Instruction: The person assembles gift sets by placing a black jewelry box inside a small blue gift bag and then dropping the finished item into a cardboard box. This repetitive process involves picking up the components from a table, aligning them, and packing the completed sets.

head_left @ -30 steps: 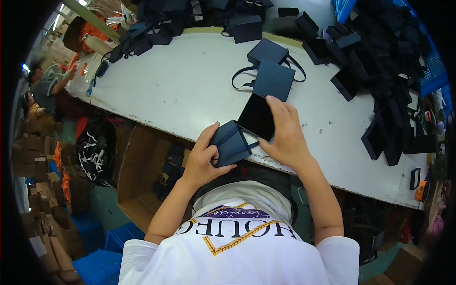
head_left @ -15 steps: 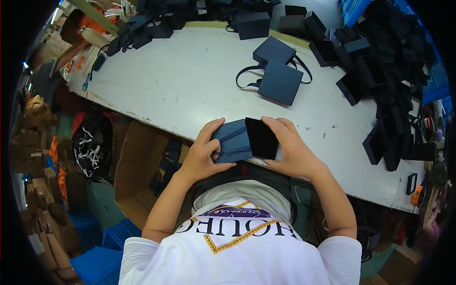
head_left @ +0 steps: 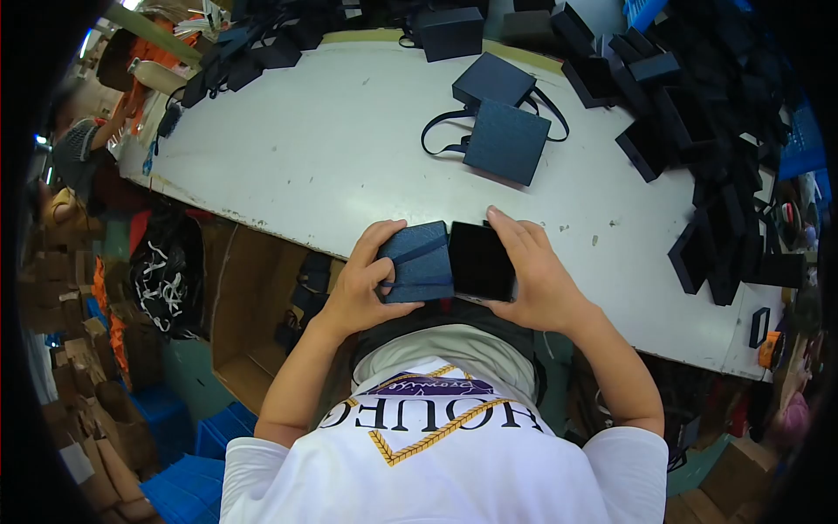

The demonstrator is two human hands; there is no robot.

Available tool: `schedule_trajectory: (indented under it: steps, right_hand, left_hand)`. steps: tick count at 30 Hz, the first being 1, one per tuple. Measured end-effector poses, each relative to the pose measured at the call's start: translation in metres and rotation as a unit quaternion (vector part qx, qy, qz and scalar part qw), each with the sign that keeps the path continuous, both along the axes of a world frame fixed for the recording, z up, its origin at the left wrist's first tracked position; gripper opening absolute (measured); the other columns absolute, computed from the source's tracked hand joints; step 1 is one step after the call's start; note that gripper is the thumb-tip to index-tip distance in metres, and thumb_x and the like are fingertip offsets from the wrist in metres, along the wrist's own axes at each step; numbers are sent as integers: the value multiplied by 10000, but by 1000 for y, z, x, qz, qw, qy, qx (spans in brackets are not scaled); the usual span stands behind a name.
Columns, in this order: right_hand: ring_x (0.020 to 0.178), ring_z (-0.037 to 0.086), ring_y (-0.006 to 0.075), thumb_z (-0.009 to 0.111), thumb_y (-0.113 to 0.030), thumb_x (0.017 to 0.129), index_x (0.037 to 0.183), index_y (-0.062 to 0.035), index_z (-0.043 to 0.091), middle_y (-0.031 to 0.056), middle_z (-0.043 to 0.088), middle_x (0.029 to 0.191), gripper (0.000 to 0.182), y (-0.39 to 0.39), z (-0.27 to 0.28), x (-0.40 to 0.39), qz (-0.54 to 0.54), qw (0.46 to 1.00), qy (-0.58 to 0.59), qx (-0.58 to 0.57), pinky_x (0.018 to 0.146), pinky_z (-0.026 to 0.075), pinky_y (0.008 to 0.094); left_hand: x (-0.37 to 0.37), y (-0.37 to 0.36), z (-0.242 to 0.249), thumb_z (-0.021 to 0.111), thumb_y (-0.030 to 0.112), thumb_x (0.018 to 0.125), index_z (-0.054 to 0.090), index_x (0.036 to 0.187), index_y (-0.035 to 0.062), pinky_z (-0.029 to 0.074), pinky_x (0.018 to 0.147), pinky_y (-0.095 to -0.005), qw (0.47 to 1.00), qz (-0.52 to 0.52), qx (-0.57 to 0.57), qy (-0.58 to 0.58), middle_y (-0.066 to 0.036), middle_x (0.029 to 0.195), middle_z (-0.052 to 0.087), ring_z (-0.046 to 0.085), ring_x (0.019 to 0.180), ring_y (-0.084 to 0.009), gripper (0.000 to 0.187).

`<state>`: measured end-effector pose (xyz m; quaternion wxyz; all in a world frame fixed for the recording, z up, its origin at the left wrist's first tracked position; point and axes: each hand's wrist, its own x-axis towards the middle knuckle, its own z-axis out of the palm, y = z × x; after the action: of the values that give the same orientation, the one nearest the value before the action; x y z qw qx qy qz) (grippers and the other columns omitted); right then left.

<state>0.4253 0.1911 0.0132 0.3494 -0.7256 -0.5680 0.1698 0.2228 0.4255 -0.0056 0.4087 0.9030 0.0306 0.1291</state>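
Observation:
My left hand [head_left: 360, 278] is closed around a dark blue box cover [head_left: 415, 246] with a ribbon band across it, and one bent finger lies by the ribbon. In my right hand [head_left: 543, 278] is a black box tray [head_left: 483, 260], its dark face turned up and its outer side gripped between thumb and fingers. Cover and tray are side by side at the table's near edge, a narrow gap between them. Beyond them lie two closed blue boxes with ribbon handles, the nearer box [head_left: 508, 142] overlapping the farther box [head_left: 494, 80].
Black boxes [head_left: 685, 122] are piled along the right of the white table [head_left: 288, 148], with more boxes [head_left: 276, 51] along the back left. Below the table's left edge stands an open cardboard carton [head_left: 240, 306]. Another person [head_left: 78, 148] is at the far left.
The black tray has come slightly apart from the blue cover, and a gap shows between them. My left hand has shifted a little left with the cover. The camera view has moved slightly.

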Motion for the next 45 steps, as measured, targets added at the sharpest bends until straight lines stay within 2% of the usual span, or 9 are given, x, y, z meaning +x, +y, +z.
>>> schedule_trajectory:
  steps: [4,7,12,15,18,24,28,35,45]
  right_hand:
    - [1159,540,423,960,-346,612,1549,33,382,246,361,1620,1165,-14,-6,-14,-158,970,-186,-18,1046,456,494]
    - [1077,557,388,963,-435,581,1553,26,389,236,341,1640,1220,-19,3,-22,-196,963,-171,-74,986,468,489]
    - [1025,584,366,995,-311,534,1582,19,346,220,242,1692,1276,-22,24,-9,-20,973,-140,-183,896,535,436]
    - [1100,579,421,996,-264,555,1579,10,352,231,282,1661,1241,-12,34,4,49,953,-146,-261,993,511,464]
    - [1162,567,434,973,-201,587,1563,-36,387,223,398,1559,1151,-5,35,16,44,966,-152,-204,1039,495,467]
    - [1330,477,424,944,-190,618,1499,-11,427,227,499,1375,1037,-2,26,29,-94,995,13,28,1102,450,455]
    - [1280,482,410,933,-192,621,1459,33,467,238,503,1357,985,23,16,-2,-205,974,-95,28,1098,432,454]
    - [1247,498,402,914,-209,643,1443,39,472,219,517,1327,947,52,-15,-12,-239,963,-125,13,1070,442,460]
    - [1207,520,405,922,-238,620,1389,-8,505,195,538,1316,905,32,-9,13,28,995,-88,47,1050,431,492]
  left_hand:
    - [3,-12,-1,974,91,585,446,712,48,493,1039,-462,998,61,28,-11,-234,1522,478,454,1417,-446,544]
    - [4,-14,-2,976,90,581,447,726,47,461,1080,-473,997,75,19,-7,-245,1522,476,459,1415,-446,550]
    - [4,-5,5,980,108,584,433,737,48,466,1069,-460,999,37,9,23,-229,1526,480,469,1404,-432,571]
    - [6,1,5,977,111,591,426,737,48,476,1051,-454,1000,7,15,12,-217,1526,486,470,1398,-426,573]
    - [6,1,5,978,95,582,439,679,50,559,891,-392,999,5,51,-6,-209,1515,497,487,1386,-410,550]
    - [1,-3,1,978,103,590,440,695,56,556,901,-398,999,49,-8,3,-221,1514,495,487,1390,-405,550]
    - [4,-6,-10,982,115,594,450,714,62,523,989,-443,997,58,10,-55,-230,1522,490,476,1402,-431,548]
    - [-2,-1,-15,981,114,582,447,718,68,448,1099,-474,994,86,28,-66,-260,1540,474,466,1424,-457,553]
    - [2,17,-3,975,119,573,448,853,91,402,1135,-469,1000,23,-3,4,-228,1523,490,448,1423,-424,597]
